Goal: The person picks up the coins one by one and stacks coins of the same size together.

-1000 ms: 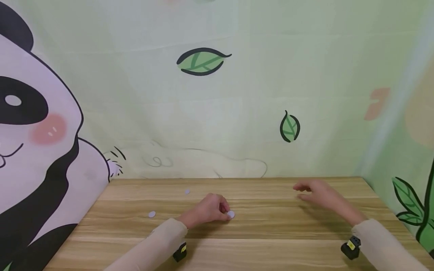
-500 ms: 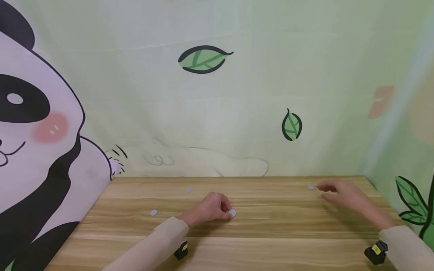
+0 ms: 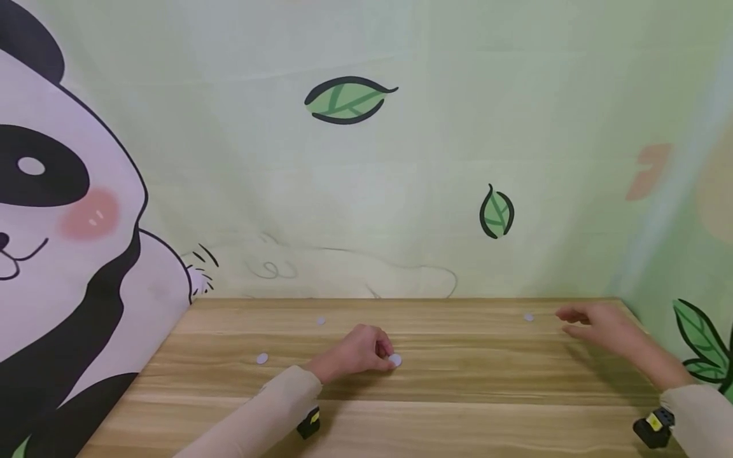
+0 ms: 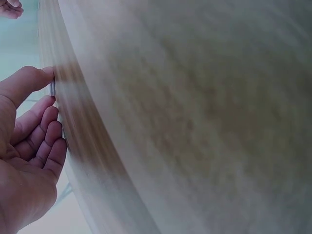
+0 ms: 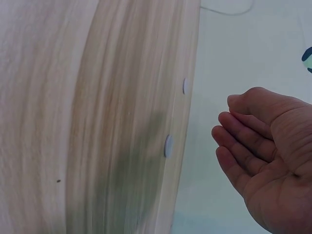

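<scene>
My left hand (image 3: 357, 350) pinches a small white round disc (image 3: 395, 360) by its edge, low over the wooden table. In the left wrist view the disc (image 4: 52, 87) shows edge-on between thumb and forefinger. My right hand (image 3: 601, 326) is raised above the table's far right part, fingers slightly bent and apart from the thumb, holding nothing. Just left of its fingertips another white disc (image 3: 529, 317) lies flat on the table. The right wrist view shows two discs, one nearer (image 5: 168, 146) and one farther (image 5: 185, 86), beyond the fingertips.
Two more white discs lie on the left of the wooden table (image 3: 458, 420), one toward the back (image 3: 321, 321) and one farther forward (image 3: 262, 359). A green cloth backdrop (image 3: 401, 191) with a printed panda (image 3: 154, 273) and leaves stands along the table's far edge.
My right hand has moved to the right, and a white disc now shows on the table where its fingers were. The left hand keeps its place with its disc.
</scene>
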`<state>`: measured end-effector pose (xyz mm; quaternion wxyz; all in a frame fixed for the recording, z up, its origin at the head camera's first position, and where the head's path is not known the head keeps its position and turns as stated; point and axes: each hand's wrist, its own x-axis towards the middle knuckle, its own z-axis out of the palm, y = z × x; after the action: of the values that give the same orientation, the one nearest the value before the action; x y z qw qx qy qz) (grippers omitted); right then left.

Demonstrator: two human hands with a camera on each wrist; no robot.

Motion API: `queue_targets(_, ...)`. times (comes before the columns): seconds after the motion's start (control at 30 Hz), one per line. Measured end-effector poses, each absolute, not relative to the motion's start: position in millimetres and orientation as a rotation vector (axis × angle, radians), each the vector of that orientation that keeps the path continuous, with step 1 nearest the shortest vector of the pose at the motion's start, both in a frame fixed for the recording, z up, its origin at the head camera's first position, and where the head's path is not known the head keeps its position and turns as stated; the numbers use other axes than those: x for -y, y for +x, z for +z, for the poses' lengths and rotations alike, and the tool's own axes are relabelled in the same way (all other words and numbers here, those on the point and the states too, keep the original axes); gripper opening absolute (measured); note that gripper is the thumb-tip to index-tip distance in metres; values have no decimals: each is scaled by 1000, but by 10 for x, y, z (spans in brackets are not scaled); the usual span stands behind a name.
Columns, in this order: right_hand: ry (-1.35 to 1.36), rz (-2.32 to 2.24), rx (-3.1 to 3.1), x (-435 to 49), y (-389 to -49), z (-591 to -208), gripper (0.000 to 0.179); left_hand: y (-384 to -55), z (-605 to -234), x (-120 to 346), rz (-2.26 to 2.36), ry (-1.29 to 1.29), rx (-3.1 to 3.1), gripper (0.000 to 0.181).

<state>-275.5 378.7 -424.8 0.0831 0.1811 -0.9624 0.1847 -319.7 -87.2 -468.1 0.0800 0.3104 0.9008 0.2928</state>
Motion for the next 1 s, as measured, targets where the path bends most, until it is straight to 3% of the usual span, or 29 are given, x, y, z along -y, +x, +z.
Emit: queue_targets(1.0, 398, 547, 2889, -4076, -2851, -4434, 30, -3175, -4678, 865, 868, 954, -2707, 16)
